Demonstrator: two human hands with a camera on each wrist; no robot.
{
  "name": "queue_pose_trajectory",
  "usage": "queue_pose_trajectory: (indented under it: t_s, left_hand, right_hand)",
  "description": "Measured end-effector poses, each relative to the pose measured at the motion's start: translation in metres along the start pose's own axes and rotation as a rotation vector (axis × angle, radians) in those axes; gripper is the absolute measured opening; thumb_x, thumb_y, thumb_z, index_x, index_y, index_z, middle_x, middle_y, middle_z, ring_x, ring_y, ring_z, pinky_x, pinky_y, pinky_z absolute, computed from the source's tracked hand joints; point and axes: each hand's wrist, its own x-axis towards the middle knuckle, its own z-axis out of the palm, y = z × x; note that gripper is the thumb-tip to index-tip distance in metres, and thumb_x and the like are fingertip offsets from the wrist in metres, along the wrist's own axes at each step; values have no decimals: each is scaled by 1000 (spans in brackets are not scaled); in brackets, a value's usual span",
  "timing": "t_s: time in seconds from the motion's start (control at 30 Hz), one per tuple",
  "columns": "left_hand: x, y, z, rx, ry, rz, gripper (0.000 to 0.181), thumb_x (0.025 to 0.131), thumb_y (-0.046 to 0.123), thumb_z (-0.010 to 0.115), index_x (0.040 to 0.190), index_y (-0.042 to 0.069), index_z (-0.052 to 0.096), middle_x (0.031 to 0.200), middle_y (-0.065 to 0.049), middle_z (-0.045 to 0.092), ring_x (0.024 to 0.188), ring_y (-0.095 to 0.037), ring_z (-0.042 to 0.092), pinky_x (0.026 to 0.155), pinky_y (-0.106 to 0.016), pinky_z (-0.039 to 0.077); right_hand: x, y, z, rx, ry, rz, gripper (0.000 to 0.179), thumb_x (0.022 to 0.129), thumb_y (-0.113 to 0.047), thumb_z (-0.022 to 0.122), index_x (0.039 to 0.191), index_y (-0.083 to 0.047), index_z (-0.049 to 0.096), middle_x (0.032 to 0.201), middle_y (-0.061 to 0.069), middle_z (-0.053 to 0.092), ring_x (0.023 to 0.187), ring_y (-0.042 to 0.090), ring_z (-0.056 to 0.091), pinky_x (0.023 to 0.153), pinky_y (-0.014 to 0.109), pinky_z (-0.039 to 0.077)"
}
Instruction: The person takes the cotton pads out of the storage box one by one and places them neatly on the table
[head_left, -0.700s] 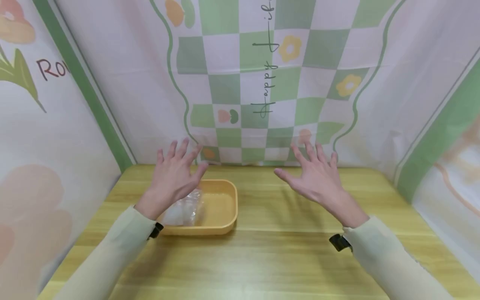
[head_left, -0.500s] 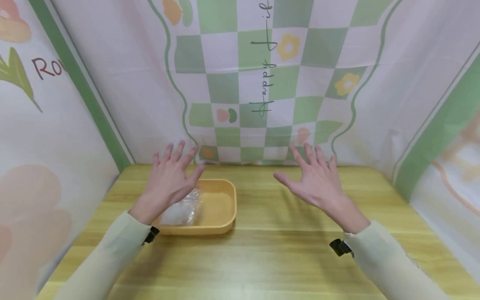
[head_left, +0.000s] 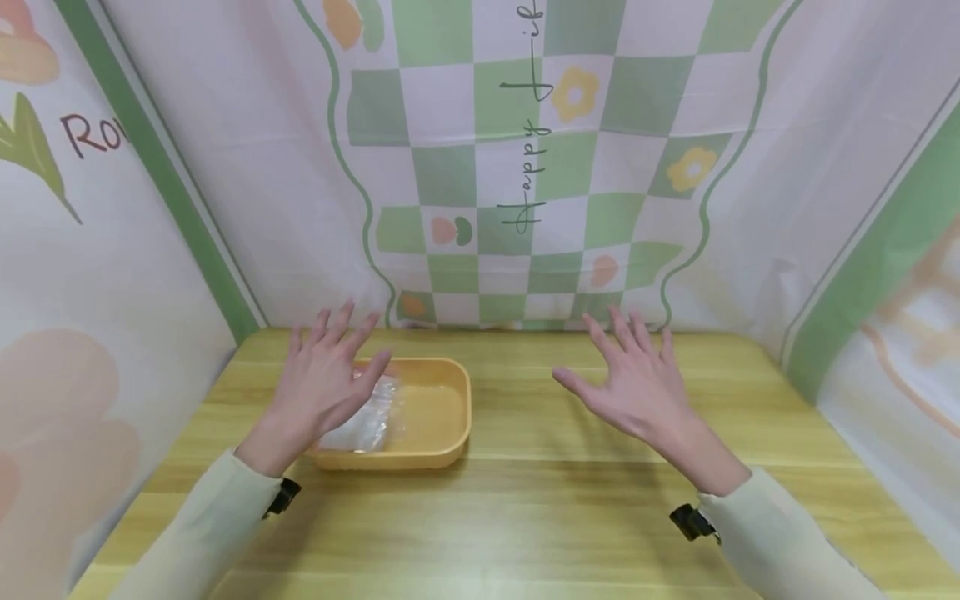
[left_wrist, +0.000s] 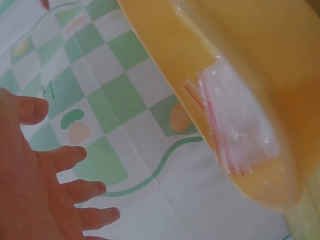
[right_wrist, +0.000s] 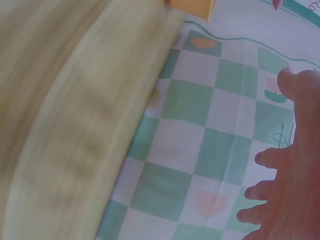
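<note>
- The left hand [head_left: 318,383] has been drawn back and outward a little, so more of the plastic bag [head_left: 372,421] is uncovered; the right hand [head_left: 641,387] has been drawn back slightly.
- Both are held well apart, fingers spread, with nothing gripped; handling of the bag does not appear to be under way.
- The bag is seen lying in the left part of the yellow tray [head_left: 435,412], partly hidden by the left hand in the head view.
- It looks clear, crinkled and glossy, with red lines along one edge; whether several are stacked cannot be told.
- The tray is set left of middle on the table [head_left: 480,525].
</note>
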Motion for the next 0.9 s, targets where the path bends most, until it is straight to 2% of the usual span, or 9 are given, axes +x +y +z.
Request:
queue_pose_trajectory:
  t_s: [0.4,0.6,0.73,0.9]
  left_hand:
    - [-21,-9,4,-17,4,8,71,110,62,31,166,19,37,171,-20,25,152,-53,25,114,-82,20]
    - [-32,-14,7,-53,30,11,67,110,56,39,163,14,42,169,-21,29,151,-53,27,113,-82,22]
    - [-41,-19,8,-88,27,-6,65,111,51,43,161,11,44,167,-24,31,149,-56,30,113,-81,23]
    - [-53,-28,10,-128,4,-40,68,111,54,40,163,10,41,165,-28,33,147,-57,32,115,-79,24]
  right_hand:
    - [-26,-1,8,8,12,-23,97,97,-78,48,168,-13,28,171,27,15,153,55,16,116,82,5]
    - [-39,-2,14,10,29,-39,96,97,-75,51,166,-11,32,167,30,26,152,55,23,117,80,13]
    - [-48,-3,17,25,38,-58,94,98,-73,53,164,-9,37,166,30,28,151,54,26,117,78,18]
    - [-60,-6,22,54,46,-70,91,98,-70,56,162,-7,41,165,29,32,149,52,31,118,76,21]
